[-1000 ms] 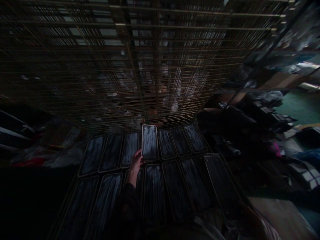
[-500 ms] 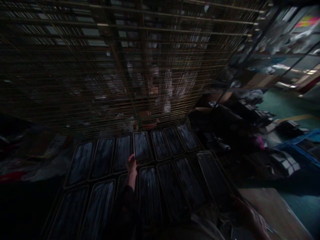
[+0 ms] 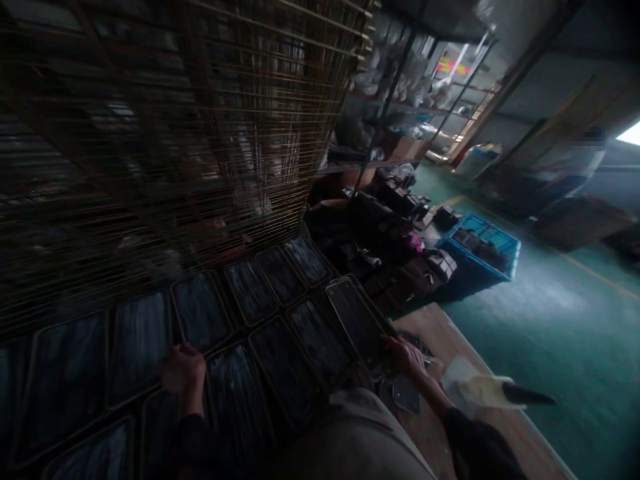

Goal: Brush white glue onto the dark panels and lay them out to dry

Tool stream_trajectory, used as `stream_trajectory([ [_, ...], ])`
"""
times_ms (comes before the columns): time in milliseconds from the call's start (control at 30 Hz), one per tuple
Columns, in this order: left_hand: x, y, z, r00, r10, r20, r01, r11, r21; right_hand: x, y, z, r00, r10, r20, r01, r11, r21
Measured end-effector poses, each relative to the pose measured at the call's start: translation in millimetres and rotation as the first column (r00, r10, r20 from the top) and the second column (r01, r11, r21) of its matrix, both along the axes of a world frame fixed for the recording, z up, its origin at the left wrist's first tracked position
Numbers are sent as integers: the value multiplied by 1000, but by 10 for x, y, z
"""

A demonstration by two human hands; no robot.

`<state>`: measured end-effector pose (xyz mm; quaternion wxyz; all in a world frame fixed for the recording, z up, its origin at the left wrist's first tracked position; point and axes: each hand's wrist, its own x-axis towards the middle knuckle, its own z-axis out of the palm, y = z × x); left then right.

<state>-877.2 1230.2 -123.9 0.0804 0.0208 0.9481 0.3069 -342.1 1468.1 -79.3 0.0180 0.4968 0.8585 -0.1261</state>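
Note:
Several dark oblong panels smeared with white lie in rows on a wire shelf in front of me. My left hand hovers low over the near row with its fingers curled into a fist, and nothing shows in it. My right hand grips the near end of a clear dark panel at the right edge of the shelf. That panel is tilted and overlaps the row. Both my sleeves are dark.
A tall stack of wire shelves hangs over the panels. Right of it are a wooden bench top, a white object with a dark tip, dark clutter, a blue crate and a green floor. Another person stands far off.
My left hand laid the pale-edged panel into the far row, let go and drew back into a fist. My view swung right, and my right hand with its panel came into sight.

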Motion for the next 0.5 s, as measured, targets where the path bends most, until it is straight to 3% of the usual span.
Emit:
stream_trajectory([
  [100, 354, 76, -43, 991, -61, -118, 46, 991, -128, 27, 8, -44, 1000, 26, 5, -26, 1000, 8],
  [167, 744, 231, -86, 974, -226, -18, 225, 973, -45, 32, 12, -27, 999, 34, -9, -34, 999, 4],
  [267, 1553, 584, -137, 853, -470, 227, 436, 881, 185, 48, 21, 60, 999, 42, -28, -43, 999, -27],
  [333, 2147, 841, -130, 663, -660, 354, 537, 749, 389, 107, 33, 136, 997, 59, -40, -59, 998, -18],
  [400, 2682, 1074, -91, 408, -769, 492, 539, 637, 550, 249, 53, 196, 996, 64, -63, -63, 998, 26],
  [467, 3102, 1265, -44, 243, -760, 603, 486, 633, 602, 511, 86, 215, 995, 24, -101, -17, 997, 72],
  [500, 3266, 1342, -25, 204, -736, 646, 462, 654, 599, 692, 104, 206, 991, -14, -131, 26, 996, 88],
])
